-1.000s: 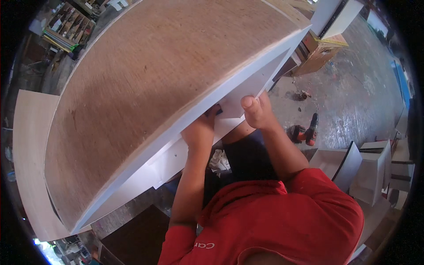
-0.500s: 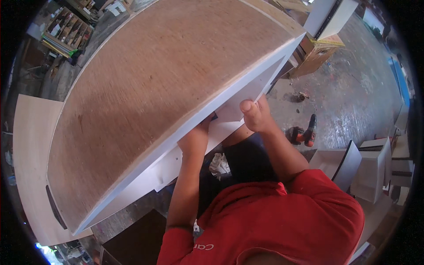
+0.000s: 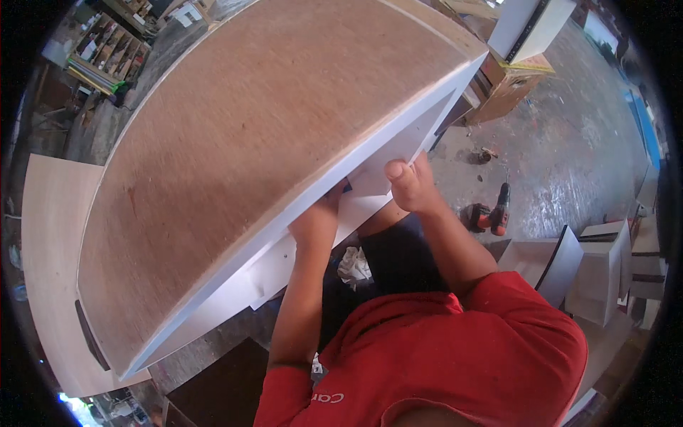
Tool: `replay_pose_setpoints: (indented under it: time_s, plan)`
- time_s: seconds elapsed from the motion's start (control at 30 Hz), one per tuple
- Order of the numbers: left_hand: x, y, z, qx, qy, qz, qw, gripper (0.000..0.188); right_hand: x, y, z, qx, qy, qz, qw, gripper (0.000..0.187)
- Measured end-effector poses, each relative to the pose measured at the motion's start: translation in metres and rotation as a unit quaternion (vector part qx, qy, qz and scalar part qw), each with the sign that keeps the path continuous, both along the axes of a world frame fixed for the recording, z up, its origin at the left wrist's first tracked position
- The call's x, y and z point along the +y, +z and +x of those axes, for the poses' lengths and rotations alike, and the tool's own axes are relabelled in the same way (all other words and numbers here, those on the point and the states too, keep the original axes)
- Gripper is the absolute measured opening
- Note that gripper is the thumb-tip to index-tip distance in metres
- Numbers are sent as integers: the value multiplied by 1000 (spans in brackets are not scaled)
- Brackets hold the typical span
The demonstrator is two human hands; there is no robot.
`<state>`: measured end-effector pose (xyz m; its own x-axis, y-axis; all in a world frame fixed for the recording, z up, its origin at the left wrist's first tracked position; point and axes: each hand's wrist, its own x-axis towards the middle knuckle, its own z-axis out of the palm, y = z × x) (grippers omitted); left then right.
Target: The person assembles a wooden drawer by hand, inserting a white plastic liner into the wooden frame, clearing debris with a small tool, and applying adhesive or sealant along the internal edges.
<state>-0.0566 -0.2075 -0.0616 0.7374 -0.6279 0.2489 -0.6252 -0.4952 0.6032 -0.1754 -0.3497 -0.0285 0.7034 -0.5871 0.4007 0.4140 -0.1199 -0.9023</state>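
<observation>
A grey, worn floor (image 3: 569,149) stretches away on the right. Above it stands the cabinet (image 3: 263,156), with a broad brown wooden face whose far edge curves, a white band along the near edge, and a white interior open toward the person. A pale wooden board (image 3: 57,270) lies beyond its left side, and a dark brown panel (image 3: 220,388) lies below its near left corner. A person in a red shirt (image 3: 455,349) bends close in front of the opening. White open boxes (image 3: 590,277) are grouped at the lower right; a brown box (image 3: 509,92) sits beyond the cabinet's right corner.

Inside the cabinet, a white inner panel (image 3: 409,135) runs out to the right hand (image 3: 411,181). That hand is clamped on the panel's edge, thumb on the inner face and fingers around the outer side. The left hand (image 3: 316,217) reaches under the white band into the interior; its fingers are mostly hidden, so I cannot tell whether they are together or apart. An orange and black drill (image 3: 498,210) lies on the floor, right of the right forearm. Crumpled white paper (image 3: 353,267) lies below, between the forearms. Smallest is a dark blue piece (image 3: 347,188) just beside the left fingers; whether they hold it is unclear.
</observation>
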Motion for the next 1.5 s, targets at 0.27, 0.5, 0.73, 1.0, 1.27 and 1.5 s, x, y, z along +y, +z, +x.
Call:
replay_pose_setpoints:
  time_s: [0.27,0.5,0.73,1.0,1.27,1.5]
  plan:
    - [-20,12,-8,2,33,91,995,21,-2,0,3,18,4,-8,1000,95]
    - [69,5,10,-71,64,38,995,19,1,9,-1,-6,-5,-6,1000,95]
    - [51,-3,6,-74,69,33,994,17,3,5,0,8,-1,4,1000,96]
    - [-27,-26,1,-104,31,31,994,20,3,1,0,9,-25,-29,999,91]
    - [29,-32,18,-175,2,34,984,20,-2,-4,1,-3,-14,-24,1000,94]
    - [110,-4,22,-65,91,55,992,15,-1,2,3,10,-5,-18,1000,97]
